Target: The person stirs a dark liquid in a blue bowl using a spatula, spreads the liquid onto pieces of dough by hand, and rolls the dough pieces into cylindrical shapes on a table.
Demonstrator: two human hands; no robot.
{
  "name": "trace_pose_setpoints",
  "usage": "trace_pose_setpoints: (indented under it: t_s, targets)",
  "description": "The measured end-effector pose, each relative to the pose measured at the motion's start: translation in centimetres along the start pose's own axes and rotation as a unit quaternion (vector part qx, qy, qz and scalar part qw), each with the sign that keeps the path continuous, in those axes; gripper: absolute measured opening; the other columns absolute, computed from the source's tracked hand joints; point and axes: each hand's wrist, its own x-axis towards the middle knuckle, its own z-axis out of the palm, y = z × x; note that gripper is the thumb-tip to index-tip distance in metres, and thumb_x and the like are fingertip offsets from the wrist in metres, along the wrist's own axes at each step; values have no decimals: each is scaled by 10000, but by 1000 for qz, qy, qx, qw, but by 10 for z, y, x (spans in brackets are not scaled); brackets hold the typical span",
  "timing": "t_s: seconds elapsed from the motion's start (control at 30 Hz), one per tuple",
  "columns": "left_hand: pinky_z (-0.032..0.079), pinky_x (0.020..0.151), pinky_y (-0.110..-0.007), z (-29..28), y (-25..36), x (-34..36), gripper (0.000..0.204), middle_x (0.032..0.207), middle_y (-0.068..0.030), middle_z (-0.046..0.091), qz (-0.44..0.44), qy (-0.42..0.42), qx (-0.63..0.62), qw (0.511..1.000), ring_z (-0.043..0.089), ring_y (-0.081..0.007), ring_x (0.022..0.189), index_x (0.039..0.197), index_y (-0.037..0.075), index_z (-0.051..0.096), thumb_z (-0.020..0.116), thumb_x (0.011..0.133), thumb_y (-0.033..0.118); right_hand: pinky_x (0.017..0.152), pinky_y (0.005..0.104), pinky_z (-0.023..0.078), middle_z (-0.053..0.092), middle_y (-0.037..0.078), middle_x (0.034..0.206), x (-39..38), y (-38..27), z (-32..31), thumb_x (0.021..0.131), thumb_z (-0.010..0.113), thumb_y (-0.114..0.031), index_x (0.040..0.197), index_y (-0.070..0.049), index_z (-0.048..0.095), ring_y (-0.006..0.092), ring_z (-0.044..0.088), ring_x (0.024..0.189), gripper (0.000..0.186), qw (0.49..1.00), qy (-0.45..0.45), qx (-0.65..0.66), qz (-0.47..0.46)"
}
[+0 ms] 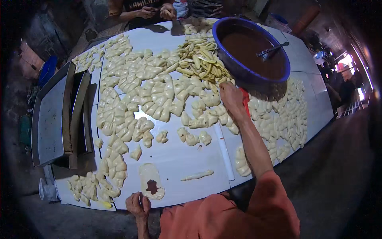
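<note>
A flattened piece of dough (148, 172) with a dark brown smear of filling (152, 186) lies near the table's front edge. My left hand (138, 205) is at its lower left corner, fingers curled; whatever they may hold is hidden. My right arm stretches across the table, and my right hand (231, 97) touches the near edge of a heap of yellow banana slices (205, 59). Its fingers are bent together, and I cannot make out what is between them. Beside that wrist is a red plastic object (245, 104). A thin dough strip (197, 175) lies right of the flattened piece.
Many pale dough pieces (151, 95) cover the white table (171, 157). A blue basin (284, 77) of brown filling stands at the back right, with a dark-handled utensil (274, 48) in it. Metal trays (51, 115) lean at the left. Across the table are another person's hands (168, 12).
</note>
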Motion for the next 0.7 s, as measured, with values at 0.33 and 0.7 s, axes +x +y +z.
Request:
trace_pose_setpoints:
  t_s: [0.33,0.7]
  targets:
    - [489,760,-475,1,-4,1,283,979,-151,637,13,10,27,999,617,-347,862,1091,25,672,667,861,190,769,477,551,743,170,910,28,-18,6,728,785,-422,908,-71,754,351,717,867,395,988,-123,-67,66]
    - [491,784,-445,2,-2,-2,271,978,-129,638,-3,19,22,1000,625,-327,889,1077,36,685,683,845,176,750,378,531,757,142,833,16,-2,-21,822,726,-297,954,-5,761,222,720,791,323,963,-103,201,145]
